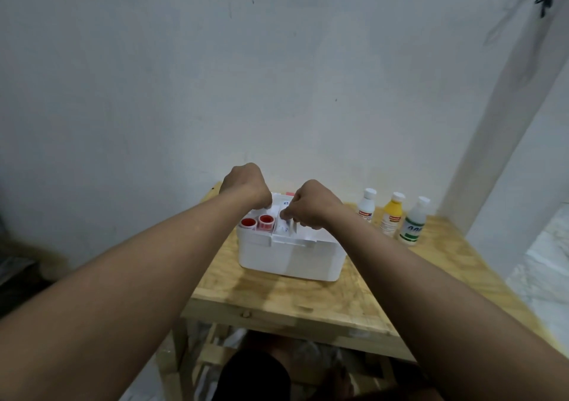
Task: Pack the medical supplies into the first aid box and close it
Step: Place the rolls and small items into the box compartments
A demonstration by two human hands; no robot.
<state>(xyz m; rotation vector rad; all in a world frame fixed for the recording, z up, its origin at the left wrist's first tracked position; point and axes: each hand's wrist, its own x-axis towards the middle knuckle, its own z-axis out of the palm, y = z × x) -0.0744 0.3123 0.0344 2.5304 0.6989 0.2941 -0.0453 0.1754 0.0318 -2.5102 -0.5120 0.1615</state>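
While both hands work at frame centre over the open first aid box (289, 255) on the tabletop (277, 296), right hand (311, 205) pinches a white packet (284, 226); left hand (246, 186) grip unclear. Seat packet upright; three bottles (392, 214) remain outside.

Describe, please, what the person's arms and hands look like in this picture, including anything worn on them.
Both arms are bare from the frame's lower edge to the wrists: no sleeves show. The left hand and the right hand are ungloved, and no watch, bracelet or ring is visible on the parts that show. No markings or bandages can be seen either.
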